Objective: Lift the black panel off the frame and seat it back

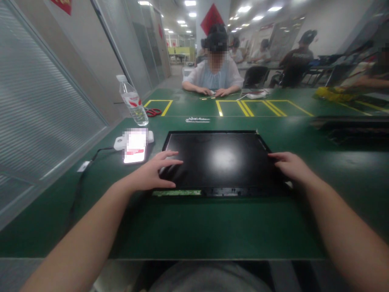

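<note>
A black flat display panel lies face up on the green table, with a bright glare at its middle. Along its near edge a strip of green circuit board shows next to a black frame section. My left hand rests at the panel's left side, fingers spread over the border and screen. At the right edge, my right hand grips the panel's side; some of its fingers are hidden beside or beneath the frame.
Left of the panel are a lit phone, a white device with a black cable, a water bottle and red-handled scissors. Small white pieces lie beyond the panel. A person sits opposite; dark parts lie right.
</note>
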Available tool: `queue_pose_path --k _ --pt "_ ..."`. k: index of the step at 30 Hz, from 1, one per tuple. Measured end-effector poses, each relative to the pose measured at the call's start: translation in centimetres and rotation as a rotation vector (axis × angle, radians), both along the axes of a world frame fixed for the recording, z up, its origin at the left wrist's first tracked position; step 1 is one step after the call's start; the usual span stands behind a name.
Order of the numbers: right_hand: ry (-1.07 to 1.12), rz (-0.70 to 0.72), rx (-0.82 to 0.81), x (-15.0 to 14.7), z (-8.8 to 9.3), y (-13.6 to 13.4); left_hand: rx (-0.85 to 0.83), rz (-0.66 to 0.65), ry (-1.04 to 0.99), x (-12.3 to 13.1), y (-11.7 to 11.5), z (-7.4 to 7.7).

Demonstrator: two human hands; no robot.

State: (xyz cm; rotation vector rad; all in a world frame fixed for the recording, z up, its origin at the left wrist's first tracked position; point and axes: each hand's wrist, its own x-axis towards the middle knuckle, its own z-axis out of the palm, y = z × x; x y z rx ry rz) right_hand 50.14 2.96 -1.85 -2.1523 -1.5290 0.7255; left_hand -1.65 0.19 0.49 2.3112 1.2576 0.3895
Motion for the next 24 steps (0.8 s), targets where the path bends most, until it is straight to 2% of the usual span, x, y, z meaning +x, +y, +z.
queue_pose_path --k 13,24 --pt "-0.072 0.038 0.034 0.39 -0.40 0.31 -0.084 -0.019 0.026 -0.83 0.12 0.43" --pt "-0.055 0.016 0.014 0.03 -0.06 0.17 -0.055 -0.074 0.029 -0.35 -0.01 0.36"
